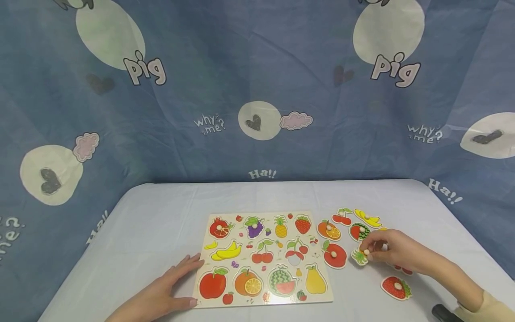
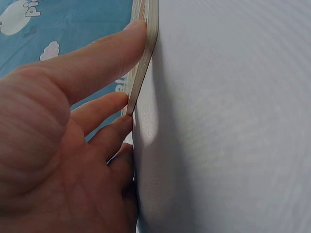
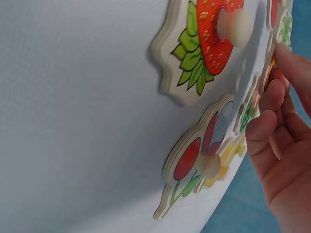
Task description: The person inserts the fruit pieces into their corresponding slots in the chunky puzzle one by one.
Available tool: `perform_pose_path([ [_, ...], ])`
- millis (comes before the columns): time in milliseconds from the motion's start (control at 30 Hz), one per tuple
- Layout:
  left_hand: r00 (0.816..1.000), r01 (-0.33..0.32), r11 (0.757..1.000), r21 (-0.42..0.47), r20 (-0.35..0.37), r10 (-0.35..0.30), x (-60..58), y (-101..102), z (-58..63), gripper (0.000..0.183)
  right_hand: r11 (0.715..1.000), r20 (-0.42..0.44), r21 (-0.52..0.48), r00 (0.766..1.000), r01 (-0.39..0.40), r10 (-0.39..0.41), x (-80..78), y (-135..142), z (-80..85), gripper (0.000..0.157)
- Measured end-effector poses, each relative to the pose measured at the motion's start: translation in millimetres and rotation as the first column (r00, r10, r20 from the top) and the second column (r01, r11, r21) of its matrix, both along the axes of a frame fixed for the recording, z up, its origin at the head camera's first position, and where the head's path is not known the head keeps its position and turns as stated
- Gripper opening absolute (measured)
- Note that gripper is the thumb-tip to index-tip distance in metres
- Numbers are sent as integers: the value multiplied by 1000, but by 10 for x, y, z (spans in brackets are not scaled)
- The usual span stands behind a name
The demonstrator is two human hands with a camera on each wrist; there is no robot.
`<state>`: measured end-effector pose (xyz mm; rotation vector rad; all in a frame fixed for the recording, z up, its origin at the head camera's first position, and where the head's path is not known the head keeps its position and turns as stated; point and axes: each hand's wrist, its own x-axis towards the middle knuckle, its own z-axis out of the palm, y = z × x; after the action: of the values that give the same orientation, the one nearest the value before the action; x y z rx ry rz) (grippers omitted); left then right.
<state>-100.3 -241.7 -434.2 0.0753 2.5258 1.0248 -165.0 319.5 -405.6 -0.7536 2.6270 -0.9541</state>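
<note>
A wooden fruit puzzle board (image 1: 241,305) lies flat on the table. My left hand (image 1: 154,290) rests at its left side, fingertips and thumb against the board's edge (image 2: 141,73). Its fingers are spread and nearly straight. Off the board's right side, my right hand (image 1: 398,250) pinches a pineapple puzzle piece (image 1: 359,256) between thumb and fingers. Only the green leafy top (image 3: 285,30) shows clearly; the hand covers much of the rest. Knobbed pomegranate (image 1: 219,229) and grape (image 1: 254,228) pieces sit in the board's top row.
Loose knobbed pieces surround my right hand: an apple (image 1: 335,256), orange (image 1: 329,230), cherries (image 1: 341,217), bananas (image 1: 368,218), watermelon (image 1: 359,231) and strawberry (image 1: 396,287). Red fruit with a grey part (image 3: 194,155) lies under the right hand. A dark object (image 1: 444,313) is near the right sleeve.
</note>
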Motion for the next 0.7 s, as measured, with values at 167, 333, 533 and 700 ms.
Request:
perform_pose_path([
  [167, 1000, 3, 1000, 5, -2, -3, 2, -10, 0, 92, 1000, -22, 7, 1000, -7, 7, 0, -43, 10, 13],
  [333, 1000, 4, 1000, 9, -5, -4, 0, -13, 3, 92, 1000, -43, 12, 999, -16, 16, -17, -105, 16, 13],
  [533, 1000, 3, 1000, 4, -4, -3, 3, -10, 5, 92, 1000, -38, 1, 999, -19, 19, -33, -197, 23, 14],
  [700, 1000, 2, 1000, -2, -3, -2, 10, -8, 5, 93, 999, -7, -25, 999, -34, 34, -34, -274, 37, 14],
])
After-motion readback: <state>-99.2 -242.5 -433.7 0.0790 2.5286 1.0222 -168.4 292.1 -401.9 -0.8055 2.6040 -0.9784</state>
